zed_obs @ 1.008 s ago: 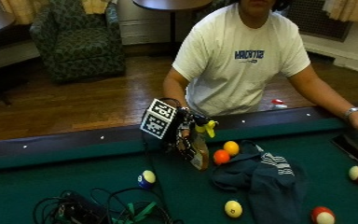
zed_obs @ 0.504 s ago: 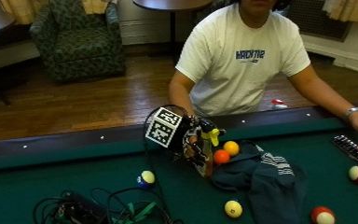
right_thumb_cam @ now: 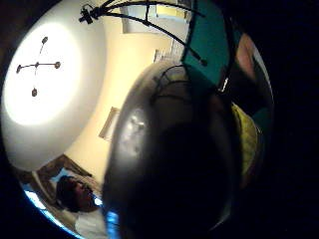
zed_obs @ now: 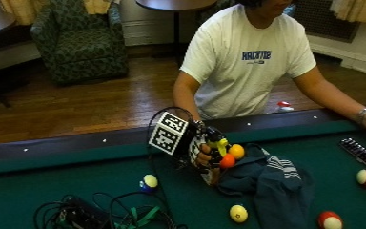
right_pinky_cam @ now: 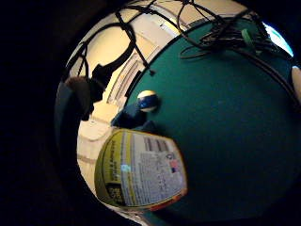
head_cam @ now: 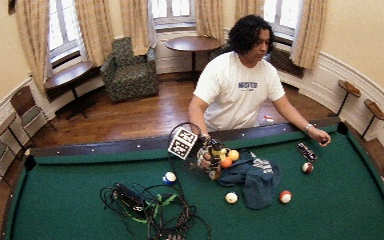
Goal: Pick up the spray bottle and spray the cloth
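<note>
Green felt (zed_obs: 56, 191) spreads under my right hand (zed_obs: 202, 150), whose fingers curl round the bottle (zed_obs: 211, 157), its yellow nozzle above them. Rigid plastic, probably light and slick; I judge the neck the best hold. My cloth (zed_obs: 265, 179) lies just beside the hand.

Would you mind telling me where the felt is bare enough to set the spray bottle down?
Open felt lies between the blue-striped ball and the near cushion, and beyond the cable tangle toward the table's far end. It is crowded around the cloth, where the gloved right hand holds the spray bottle beside two orange balls.
</note>
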